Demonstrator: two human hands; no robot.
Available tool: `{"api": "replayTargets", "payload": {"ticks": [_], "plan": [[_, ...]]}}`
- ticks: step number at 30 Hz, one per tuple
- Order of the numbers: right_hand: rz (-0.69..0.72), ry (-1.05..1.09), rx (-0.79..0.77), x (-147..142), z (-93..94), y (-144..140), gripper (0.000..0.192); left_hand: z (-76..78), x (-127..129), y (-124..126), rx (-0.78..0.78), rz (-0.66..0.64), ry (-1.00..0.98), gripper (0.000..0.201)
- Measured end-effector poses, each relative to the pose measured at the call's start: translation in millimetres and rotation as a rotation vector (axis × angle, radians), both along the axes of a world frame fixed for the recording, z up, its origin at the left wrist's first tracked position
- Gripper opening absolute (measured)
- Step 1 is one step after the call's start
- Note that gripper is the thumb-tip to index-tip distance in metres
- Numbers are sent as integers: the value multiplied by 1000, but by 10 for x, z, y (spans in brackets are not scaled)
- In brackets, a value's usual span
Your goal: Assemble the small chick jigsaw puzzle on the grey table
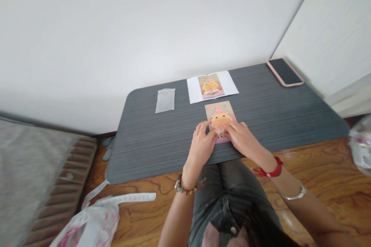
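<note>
A small picture card (220, 111) with a yellow toy figure in a pink hat lies flat on the dark grey table (156, 139) close to me. My left hand (201, 141), a ring on one finger, is closed at the card's lower left, its thumb and fingertips on the lower part. From the right, my right hand (242, 139) is also closed, with thumb and fingertips against the lower middle and right edge. My fingers hide part of the print. Just behind lies a white sheet (194, 93) printed with a similar yellow figure.
A clear plastic bag (165, 100) lies left of the sheet. A phone in a pink case (285, 72) rests at the far right by the wall. Plastic bags (98, 220) are on the wooden floor at left, near a bed edge (69, 177).
</note>
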State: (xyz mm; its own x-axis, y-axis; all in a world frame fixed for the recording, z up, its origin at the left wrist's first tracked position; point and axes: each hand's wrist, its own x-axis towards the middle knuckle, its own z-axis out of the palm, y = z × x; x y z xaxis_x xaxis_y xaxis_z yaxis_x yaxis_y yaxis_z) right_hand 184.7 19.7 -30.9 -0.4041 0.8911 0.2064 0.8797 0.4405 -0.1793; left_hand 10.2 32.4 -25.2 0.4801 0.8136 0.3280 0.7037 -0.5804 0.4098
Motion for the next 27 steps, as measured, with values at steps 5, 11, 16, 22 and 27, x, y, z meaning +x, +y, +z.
{"api": "replayTargets", "payload": {"ticks": [5, 11, 16, 22, 27], "plan": [[-5, -15, -6, -8, -3, 2, 17, -24, -9, -43, 35, 1, -14, 13], [8, -30, -5, -19, 61, -12, 17, 17, -15, -170, 52, 47, 81, 21], [-10, -21, -22, -28, 94, -30, 18, 24, -11, -267, 43, 48, 148, 25], [-27, -36, 18, -64, 118, -167, 21, 24, 2, -305, -3, 66, 150, 27], [-5, -168, 55, -134, 132, -279, 22, 25, 28, -301, -4, 77, 162, 27]]}}
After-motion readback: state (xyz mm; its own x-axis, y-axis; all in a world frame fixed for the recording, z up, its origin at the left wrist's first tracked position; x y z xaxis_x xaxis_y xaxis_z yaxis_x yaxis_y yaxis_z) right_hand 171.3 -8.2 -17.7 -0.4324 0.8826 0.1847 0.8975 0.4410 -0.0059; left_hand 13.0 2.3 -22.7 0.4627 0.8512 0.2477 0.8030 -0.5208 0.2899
